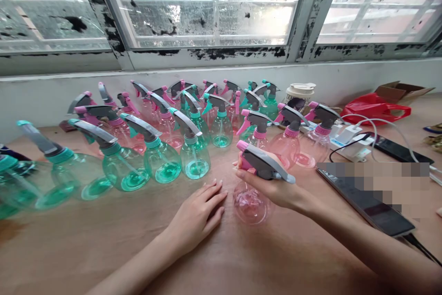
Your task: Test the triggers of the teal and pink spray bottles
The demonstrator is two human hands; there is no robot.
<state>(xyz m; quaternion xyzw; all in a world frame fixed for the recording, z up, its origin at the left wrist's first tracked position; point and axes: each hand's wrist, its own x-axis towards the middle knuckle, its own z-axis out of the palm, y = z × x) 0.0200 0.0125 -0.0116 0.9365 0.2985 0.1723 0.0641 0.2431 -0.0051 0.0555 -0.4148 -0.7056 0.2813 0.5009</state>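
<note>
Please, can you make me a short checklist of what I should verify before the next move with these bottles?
Grip: right hand holds the pink spray bottle at the neck, under the grey trigger head: ok.
Left hand: free, lying on the brown table: ok.
Grey trigger head seated on the bottle: cannot tell, the hand hides the collar.
Gap to the nearest teal spray bottle: ok, table shows between them.
White cables: ok, they lie apart from both hands.
</note>
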